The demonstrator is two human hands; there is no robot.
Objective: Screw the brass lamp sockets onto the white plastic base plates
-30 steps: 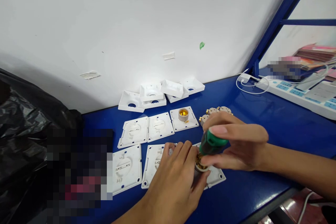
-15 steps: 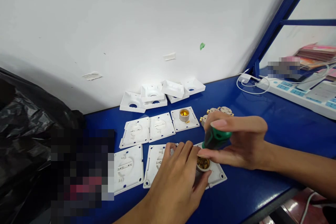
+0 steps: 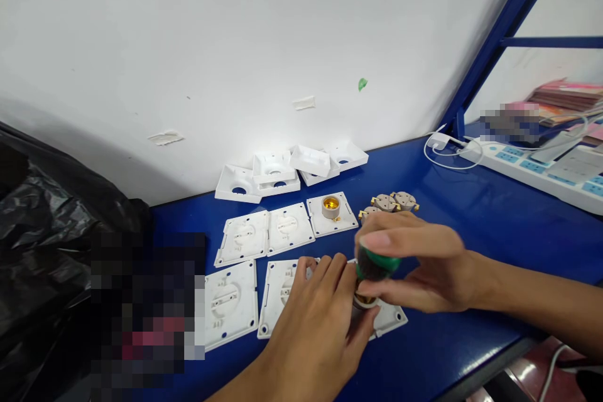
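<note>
My left hand (image 3: 320,314) is curled round a lamp socket (image 3: 362,303), steadying it on a white square base plate (image 3: 393,319). Thumb and fingers of my right hand (image 3: 419,257) are wrapped about a stubby screwdriver (image 3: 378,262) with a green and black handle. It stands over the brass-lined mouth of the socket; its tip is hidden. Behind, another base plate (image 3: 346,226) carries a fitted lamp socket (image 3: 330,207). Bare base plates (image 3: 230,308) lie to the left, one partly under my left hand. Several loose lamp sockets (image 3: 386,203) sit beyond my right hand.
White square covers (image 3: 238,182) with round holes lean in a pile by the wall. A white power strip (image 3: 532,169) with cables lies at the right, under a blue metal frame (image 3: 499,44). Black plastic bags (image 3: 61,220) bulge at the left of the blue table (image 3: 452,195).
My right hand has moved slightly left and down with the screwdriver, now covering more of the socket's mouth and uncovering the loose sockets behind. My left hand stays in place.
</note>
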